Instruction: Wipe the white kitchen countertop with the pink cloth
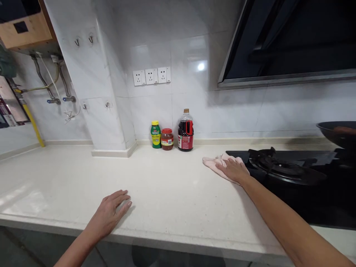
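Observation:
A pale pink cloth [214,163] lies bunched on the white countertop [167,193], its right side against the left edge of the black gas stove [280,202]. My right hand [233,170] is over this cloth, fingers pressed into its folds. Near the counter's front edge, my left hand [112,212] is open, palm down and holding nothing; whether it touches the surface I cannot tell. Small dark specks dot the counter between the two hands.
Against the back wall stand a green bottle with a yellow cap [156,135], a red-lidded jar [167,140] and a large bottle of dark liquid [185,132]. A wok [338,133] sits at the far right. The range hood [289,40] overhangs the stove. A tiled pillar [107,85] juts out on the left.

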{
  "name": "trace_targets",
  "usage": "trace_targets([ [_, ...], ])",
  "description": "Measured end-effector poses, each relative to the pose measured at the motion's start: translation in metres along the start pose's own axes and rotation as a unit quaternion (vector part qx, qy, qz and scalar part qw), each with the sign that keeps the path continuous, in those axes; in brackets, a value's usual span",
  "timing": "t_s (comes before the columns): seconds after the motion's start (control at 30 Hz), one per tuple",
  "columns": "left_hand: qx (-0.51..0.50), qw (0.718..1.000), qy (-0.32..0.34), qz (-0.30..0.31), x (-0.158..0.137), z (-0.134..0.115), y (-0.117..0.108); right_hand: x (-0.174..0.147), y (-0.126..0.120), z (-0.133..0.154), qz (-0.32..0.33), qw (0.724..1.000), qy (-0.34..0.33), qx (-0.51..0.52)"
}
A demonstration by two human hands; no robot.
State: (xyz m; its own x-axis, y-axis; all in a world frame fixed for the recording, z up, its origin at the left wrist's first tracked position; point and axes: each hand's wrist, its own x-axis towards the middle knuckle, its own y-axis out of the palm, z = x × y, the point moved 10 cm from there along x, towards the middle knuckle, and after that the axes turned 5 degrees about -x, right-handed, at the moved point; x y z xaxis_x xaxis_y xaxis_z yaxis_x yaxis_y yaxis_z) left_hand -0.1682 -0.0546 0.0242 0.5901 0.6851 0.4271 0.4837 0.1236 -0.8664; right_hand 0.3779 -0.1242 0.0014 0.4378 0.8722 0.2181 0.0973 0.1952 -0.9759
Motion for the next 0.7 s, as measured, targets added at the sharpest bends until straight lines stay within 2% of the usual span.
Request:
trace_targets([
  [0.1,-0.009,1.0,-0.016,0.009,0.001,0.002,0.0,-0.021,0.003,-0.01,0.017,1.0,0.011,0.006],
  [0.2,-0.016,0.999,-0.024,0.015,0.001,0.006,0.003,-0.06,0.004,-0.019,0.033,0.999,0.022,0.013],
  [0.4,-0.002,1.0,0.011,-0.001,0.002,0.011,0.009,-0.193,-0.005,-0.034,0.04,0.998,0.018,0.049],
  [0.53,0.005,1.0,0.027,-0.013,0.002,0.009,0.01,-0.26,-0.01,-0.049,-0.057,0.996,0.022,0.069],
  [0.7,0.006,1.0,0.023,-0.01,0.0,0.003,0.007,-0.283,-0.015,-0.085,-0.184,0.982,0.025,0.039],
])
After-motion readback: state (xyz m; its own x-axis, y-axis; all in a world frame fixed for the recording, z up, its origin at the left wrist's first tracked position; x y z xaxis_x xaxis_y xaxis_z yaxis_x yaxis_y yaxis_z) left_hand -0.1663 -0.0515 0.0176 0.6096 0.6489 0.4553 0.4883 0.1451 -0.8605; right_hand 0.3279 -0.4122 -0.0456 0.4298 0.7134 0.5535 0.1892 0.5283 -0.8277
